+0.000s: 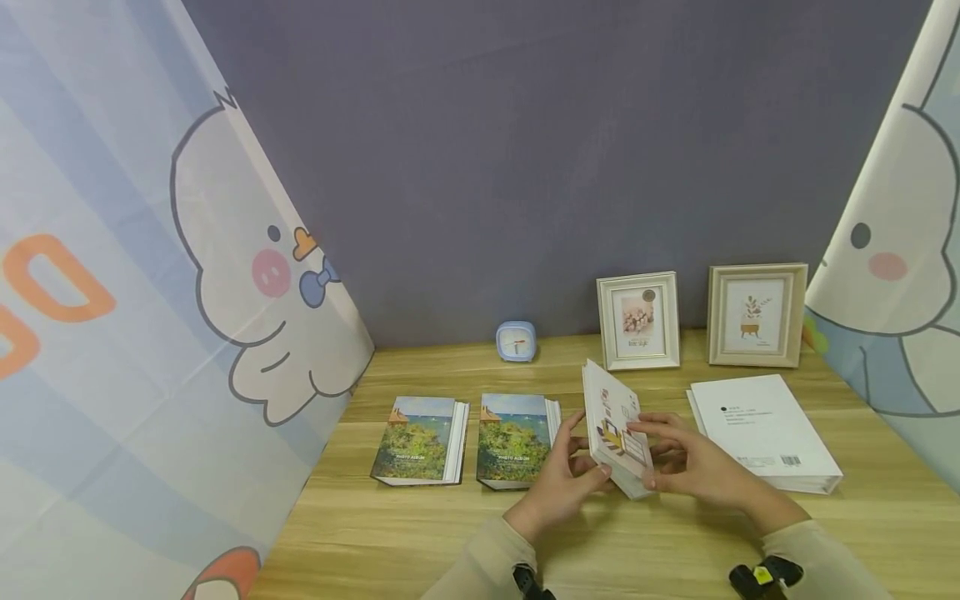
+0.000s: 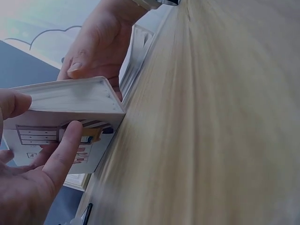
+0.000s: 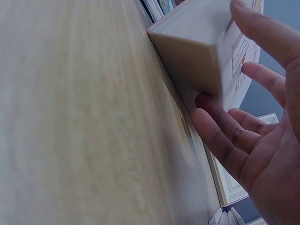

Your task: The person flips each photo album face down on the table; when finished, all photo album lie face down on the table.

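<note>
A white photo album (image 1: pixel 617 417) with a small illustrated cover stands tilted between both hands, its lower edge at the tabletop. My left hand (image 1: pixel 558 487) grips it from the left, thumb along the bottom edge and fingers at the back. From the right, my right hand (image 1: pixel 693 467) holds it with fingers on the cover and thumb near the bottom corner. The left wrist view shows the page block (image 2: pixel 70 96) and printed cover; the right wrist view shows the plain spine (image 3: pixel 187 63). Just left lies a landscape-cover photo album (image 1: pixel 512 437).
Another landscape-cover album (image 1: pixel 416 437) lies further left. On the right a thick white album (image 1: pixel 765 425) lies flat, barcode side up. Along the back wall stand a blue clock (image 1: pixel 516 342) and two picture frames, one cream (image 1: pixel 640 321), one beige (image 1: pixel 757 315). The table (image 1: pixel 360 533) is wooden.
</note>
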### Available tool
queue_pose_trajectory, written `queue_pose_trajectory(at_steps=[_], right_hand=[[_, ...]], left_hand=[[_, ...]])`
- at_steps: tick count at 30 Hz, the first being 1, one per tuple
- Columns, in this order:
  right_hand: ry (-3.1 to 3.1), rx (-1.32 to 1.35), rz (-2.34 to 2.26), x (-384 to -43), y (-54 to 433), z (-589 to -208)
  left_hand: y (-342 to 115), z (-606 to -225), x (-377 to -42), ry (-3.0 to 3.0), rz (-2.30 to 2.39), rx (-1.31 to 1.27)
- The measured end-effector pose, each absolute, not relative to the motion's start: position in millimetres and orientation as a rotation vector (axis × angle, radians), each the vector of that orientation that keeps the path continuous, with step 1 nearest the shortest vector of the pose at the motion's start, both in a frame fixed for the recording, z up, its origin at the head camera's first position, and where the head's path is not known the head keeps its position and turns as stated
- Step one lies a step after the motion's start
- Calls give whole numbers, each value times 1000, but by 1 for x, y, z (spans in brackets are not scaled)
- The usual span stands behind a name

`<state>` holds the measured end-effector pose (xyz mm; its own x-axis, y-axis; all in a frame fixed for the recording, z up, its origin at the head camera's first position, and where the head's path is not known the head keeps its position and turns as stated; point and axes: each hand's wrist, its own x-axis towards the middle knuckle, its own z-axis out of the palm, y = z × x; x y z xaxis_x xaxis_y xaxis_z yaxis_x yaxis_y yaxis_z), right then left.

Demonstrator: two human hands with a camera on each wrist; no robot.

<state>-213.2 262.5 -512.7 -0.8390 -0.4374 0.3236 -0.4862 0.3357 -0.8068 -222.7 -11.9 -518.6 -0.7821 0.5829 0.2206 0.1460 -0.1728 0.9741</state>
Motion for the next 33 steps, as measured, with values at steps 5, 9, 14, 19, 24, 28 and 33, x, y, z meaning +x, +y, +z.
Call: queue_pose_trajectory(at_steps=[5,9,14,19,24,28,33], right_hand=[[-2580,815,1513,-214,265,-516],[-2590,818,1485,-214,265,-517],[-2585,819,1482,-213,266,-514],[-2587,812,1476,-213,267,-514],[-2596,795,1452,-213,267,-514],[-2616,771,1437,-213,268,-514],[-2639,750,1457,-215,270,-513]], left_hand=[[-14,-517,-224,1824,1996,850],[-15,-517,-225,1911,1956,858],[-14,-516,-226,1997,1986,837],[-14,-514,-227,2005,2046,820],[-15,-512,-226,2000,2064,774],[-16,-512,-226,2039,2054,748],[-18,-514,-227,2049,2062,734]])
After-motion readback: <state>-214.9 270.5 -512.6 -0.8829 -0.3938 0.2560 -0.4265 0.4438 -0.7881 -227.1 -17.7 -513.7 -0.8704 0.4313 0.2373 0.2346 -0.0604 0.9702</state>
